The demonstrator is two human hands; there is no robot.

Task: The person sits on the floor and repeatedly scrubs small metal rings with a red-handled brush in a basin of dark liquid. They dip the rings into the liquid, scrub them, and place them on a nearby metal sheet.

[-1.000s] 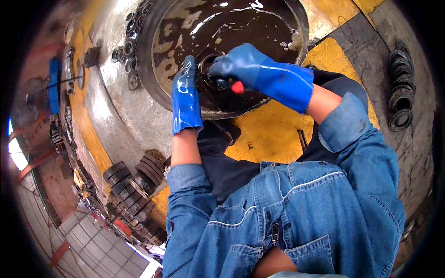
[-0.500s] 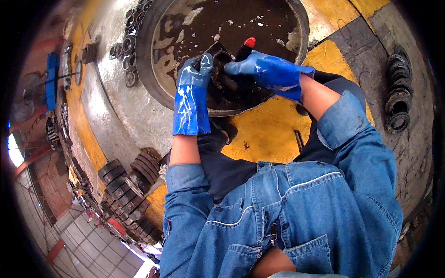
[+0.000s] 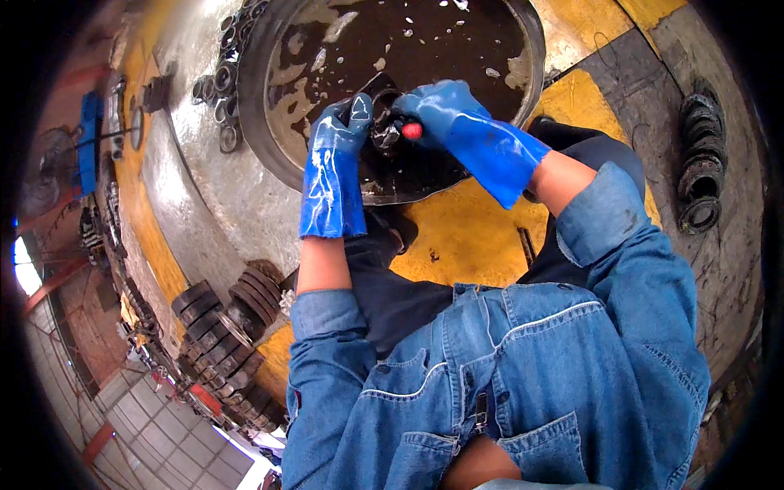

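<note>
Both of my hands wear blue rubber gloves over a round metal basin (image 3: 255, 106) of dark, oily liquid. My left hand (image 3: 336, 135) is closed on a dark, wet metal part (image 3: 384, 110) with a rounded opening, held over the basin's near side. Its lower portion blends into the dark liquid. My right hand (image 3: 443, 113) is closed around a black-handled tool with a red end (image 3: 412, 131), which points back toward me. The tool's working end is hidden by the glove and the part.
Metal rings (image 3: 222, 86) lie left of the basin. A row of dark rings (image 3: 702, 167) rests on the floor at right. Stacked dark round parts (image 3: 220, 347) stand at lower left. Yellow floor (image 3: 465, 237) shows between my legs.
My right hand has turned and moved slightly left toward the part. The tool's red end has swung down from above the glove to below it. My left hand stays nearly still.
</note>
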